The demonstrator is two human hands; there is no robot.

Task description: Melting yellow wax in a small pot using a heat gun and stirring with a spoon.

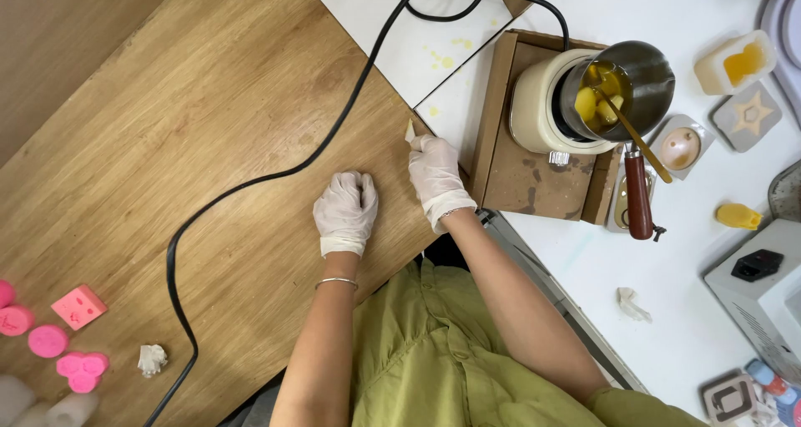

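Both my hands wear white gloves and rest on the wooden table (pixel 192 143). My left hand (pixel 345 210) is curled into a loose fist, knuckles up, pressed on the wood; nothing shows clearly inside it. My right hand (pixel 438 176) lies near the table's edge and pinches a small pale wedge-shaped piece (pixel 410 131) between its fingertips, its tip pointing away from me. A black cable (pixel 275 175) runs across the table just beyond my left hand.
A cream heater with a steel pot (pixel 622 89) of yellow chunks and a spoon stands in a cardboard tray (pixel 534 176). Its wooden handle (pixel 639 195) sticks out. Moulds (pixel 736 62) and a white box (pixel 763 285) lie right. Pink moulds (pixel 79 306) lie lower left.
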